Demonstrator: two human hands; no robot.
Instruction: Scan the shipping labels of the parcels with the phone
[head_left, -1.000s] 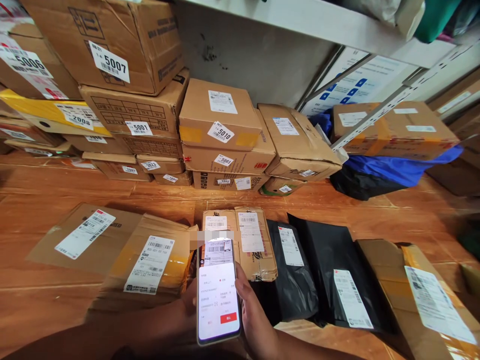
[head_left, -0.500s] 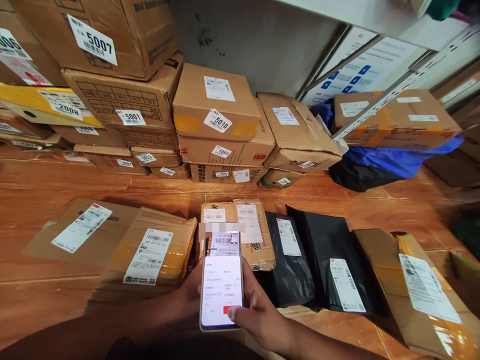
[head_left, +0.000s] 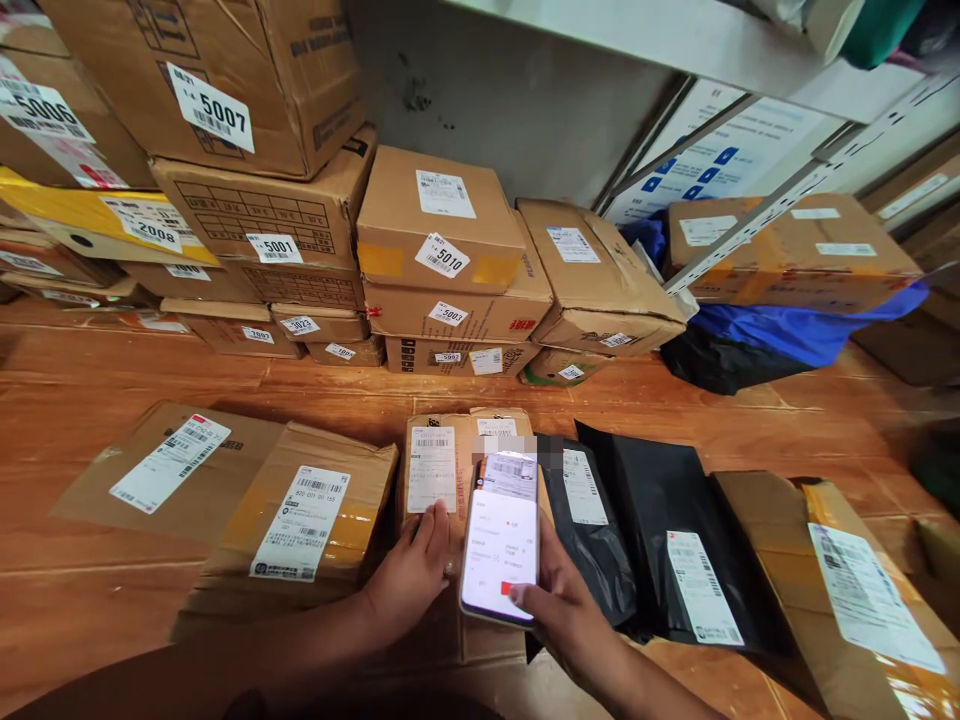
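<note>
Head view. Hands: 2. Left hand [head_left: 411,575]: fingers extended and close together, nothing seen in the grasp; its tips overlap the lower part of a white label [head_left: 433,465], contact uncertain. Right hand [head_left: 566,605]: wrapped round the phone from its right side, thumb over the lower screen.

Phone [head_left: 501,545]: count 1. Held tilted above the right half of the middle cardboard [head_left: 463,475]. Screen lit, mostly white with small text, unreadable; a barcode label displayed in the upper strip; red button low down, partly under the thumb; pixelated patch across the top end.

Front row on the wood-look floor [head_left: 67,375], left to right: 1 flat carton [head_left: 244,465]; 1 carton with orange tape [head_left: 367,485]; the middle cardboard, 2 labels, one box or two not determined; 2 black bags [head_left: 649,520], side by side; 1 more carton [head_left: 776,540] at far right. Labels along the row: 7.

Behind, central stack: 3 boxes, marked 5010 [head_left: 405,225], 5003 and 5002 from top down. Right of it, 1 large carton [head_left: 607,280] on 1 smaller box [head_left: 547,368].
</note>
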